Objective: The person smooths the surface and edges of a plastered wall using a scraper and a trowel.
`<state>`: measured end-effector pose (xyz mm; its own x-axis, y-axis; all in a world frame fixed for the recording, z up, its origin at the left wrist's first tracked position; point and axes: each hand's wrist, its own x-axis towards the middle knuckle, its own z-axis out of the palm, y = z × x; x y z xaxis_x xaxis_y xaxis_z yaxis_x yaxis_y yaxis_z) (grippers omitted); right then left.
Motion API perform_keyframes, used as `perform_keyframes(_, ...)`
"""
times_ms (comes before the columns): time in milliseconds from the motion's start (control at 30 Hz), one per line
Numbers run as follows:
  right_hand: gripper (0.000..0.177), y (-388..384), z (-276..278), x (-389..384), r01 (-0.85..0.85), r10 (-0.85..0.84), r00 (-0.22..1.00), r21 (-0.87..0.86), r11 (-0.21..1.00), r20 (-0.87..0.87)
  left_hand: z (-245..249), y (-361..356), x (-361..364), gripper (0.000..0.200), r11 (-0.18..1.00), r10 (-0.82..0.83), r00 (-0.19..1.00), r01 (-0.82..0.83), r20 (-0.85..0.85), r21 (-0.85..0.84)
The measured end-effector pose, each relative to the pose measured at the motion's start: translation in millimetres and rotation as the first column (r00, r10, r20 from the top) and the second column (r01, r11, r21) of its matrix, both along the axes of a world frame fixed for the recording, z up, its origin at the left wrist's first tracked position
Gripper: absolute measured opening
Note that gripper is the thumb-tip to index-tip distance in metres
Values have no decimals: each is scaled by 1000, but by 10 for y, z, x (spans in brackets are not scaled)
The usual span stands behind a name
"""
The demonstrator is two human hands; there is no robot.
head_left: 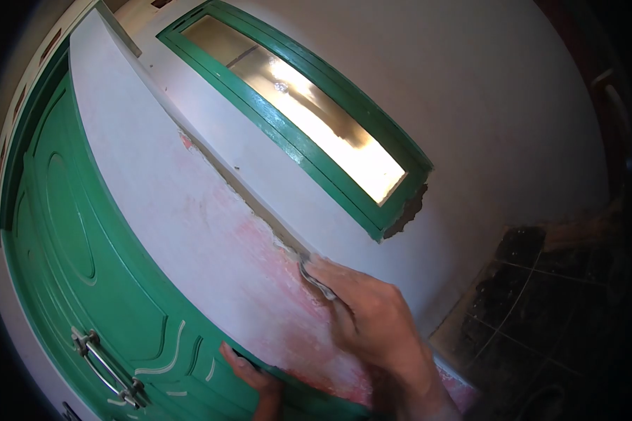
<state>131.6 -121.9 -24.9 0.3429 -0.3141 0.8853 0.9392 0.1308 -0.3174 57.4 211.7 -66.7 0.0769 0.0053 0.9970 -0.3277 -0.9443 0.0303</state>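
My right hand point(372, 305) is closed at the damaged wall corner point(256, 214). A thin greyish thing point(317, 283) shows along its fingers; its kind I cannot make out. Beside the hand, the white wall point(182, 189) has worn pink and reddish patches, and its corner edge is rough and chipped. Lower down, my left hand point(251, 372) is at the edge of the green door point(112, 231), its fingers stretched out and holding nothing that I can see. Part of that hand is in shadow.
A green-framed window point(309, 105) is set in the wall ahead, with broken plaster point(407, 212) below its frame corner. The door has a metal handle point(109, 368) and pale line marks. Dark floor tiles point(527, 295) lie at the right.
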Motion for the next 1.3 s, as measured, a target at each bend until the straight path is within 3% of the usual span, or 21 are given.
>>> perform_keyframes(100,47,-124,-64,-49,-25,24,1000,-56,998,-17,43,37,-35,64,986,98,995,-93,-29,136)
perform_keyframes(200,47,-68,39,-41,1,-2,1000,-57,998,-21,-58,34,22,63,999,11,999,-10,30,-33)
perform_keyframes(400,49,-50,42,35,22,-22,1000,-69,997,9,-28,89,20,64,995,82,995,-84,51,46)
perform_keyframes(567,49,-251,-50,-125,-25,15,998,-158,987,-65,18,-30,5,67,1000,16,1000,-16,5,-16)
perform_keyframes(667,51,-24,85,57,45,-45,999,-72,996,-1,-12,-105,-4,68,994,-12,1000,11,-9,-110)
perform_keyframes(767,49,8,84,126,-16,16,1000,-19,1000,22,31,-103,0,69,999,-6,1000,6,-9,-49)
perform_keyframes(967,46,-436,-39,50,-252,226,960,-159,955,-166,30,-68,-9,70,1000,-4,1000,3,-29,-31)
perform_keyframes(1067,47,-276,112,56,-193,196,967,38,981,-162,-2,-58,23,69,999,2,1000,-2,3,-48)
perform_keyframes(1167,45,102,245,149,-97,92,994,104,990,51,12,-84,0,68,998,-31,999,30,-23,-56)
perform_keyframes(1300,43,-148,28,18,-141,134,987,-77,987,-84,-2,-56,-14,68,998,17,1000,-18,-11,-55)
